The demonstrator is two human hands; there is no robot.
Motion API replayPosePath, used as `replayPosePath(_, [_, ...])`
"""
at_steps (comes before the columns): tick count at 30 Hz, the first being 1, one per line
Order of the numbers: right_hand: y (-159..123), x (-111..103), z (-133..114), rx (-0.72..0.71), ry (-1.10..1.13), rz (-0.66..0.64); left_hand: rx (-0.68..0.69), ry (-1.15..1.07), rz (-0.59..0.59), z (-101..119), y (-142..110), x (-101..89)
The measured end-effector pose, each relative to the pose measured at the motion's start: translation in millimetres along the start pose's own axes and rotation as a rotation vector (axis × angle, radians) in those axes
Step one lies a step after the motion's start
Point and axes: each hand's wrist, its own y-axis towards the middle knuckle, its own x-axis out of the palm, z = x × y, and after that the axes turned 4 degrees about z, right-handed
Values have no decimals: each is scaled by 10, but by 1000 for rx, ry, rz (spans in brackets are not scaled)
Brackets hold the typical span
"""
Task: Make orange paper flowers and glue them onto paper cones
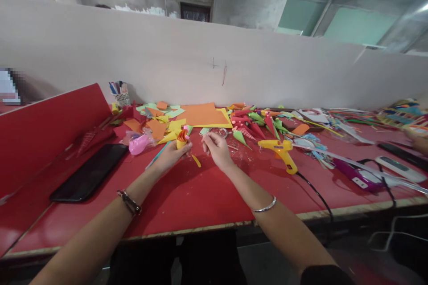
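Observation:
My left hand (pixel 172 156) is closed around a small rolled paper cone (pixel 182 139) in yellow and orange, with pink bits at its top. A yellow paper strip (pixel 196 160) hangs just below those fingers. To the right, my right hand (pixel 217 149) is held a short way above the table with its fingers pinched together; whatever is between them is too small to make out. A green paper cone (pixel 241 138) lies right of this hand, near a heap of red and green paper cones (pixel 254 120). A yellow hot glue gun (pixel 278 150) lies farther right on its side.
Orange paper sheets (pixel 200 114) and scraps lie at the back of the red table (pixel 187 207). A black phone (pixel 90 173) and pink balloon-like item (pixel 138 144) are left. Rightward are a purple power strip (pixel 357 175), cords and another person's hand (pixel 419 141).

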Motion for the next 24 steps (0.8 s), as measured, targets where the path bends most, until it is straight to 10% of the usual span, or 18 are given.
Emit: replayPosePath(24, [10,0,35,55,-17,-64,-21,104,39,19,-9,8])
